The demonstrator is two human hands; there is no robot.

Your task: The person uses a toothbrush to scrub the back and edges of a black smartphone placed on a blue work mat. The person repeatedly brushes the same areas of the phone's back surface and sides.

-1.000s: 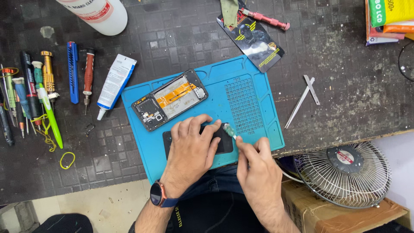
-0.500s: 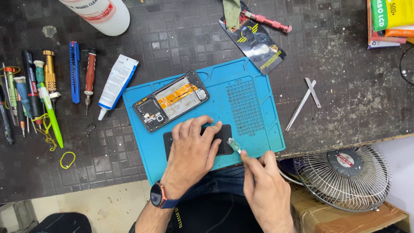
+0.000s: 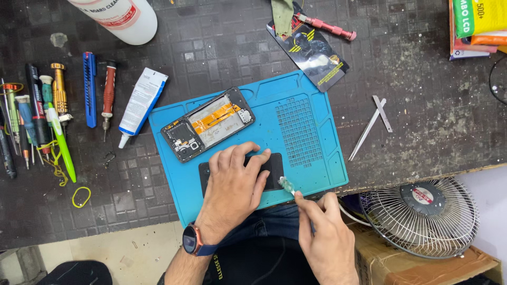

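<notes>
A white adhesive tube [image 3: 141, 103] with a blue label lies left of the blue repair mat [image 3: 317, 113]; a black-and-yellow packet [image 3: 315, 54] lies above it. The left hand [image 3: 235, 182] presses flat on the black phone panel [image 3: 274, 170], long axis left-right. The right hand [image 3: 325, 237] pinches a small brush [image 3: 288, 186] at the panel's right end.

A bright blue mat [image 3: 311, 105] (with a grid patch) on a dark, speckled, square-patterned bench [image 3: 222, 47], holding a black panel [image 3: 274, 174]

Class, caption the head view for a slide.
Left hand pins a flat black panel on the blue mat; right hand brushes its edge.
</notes>
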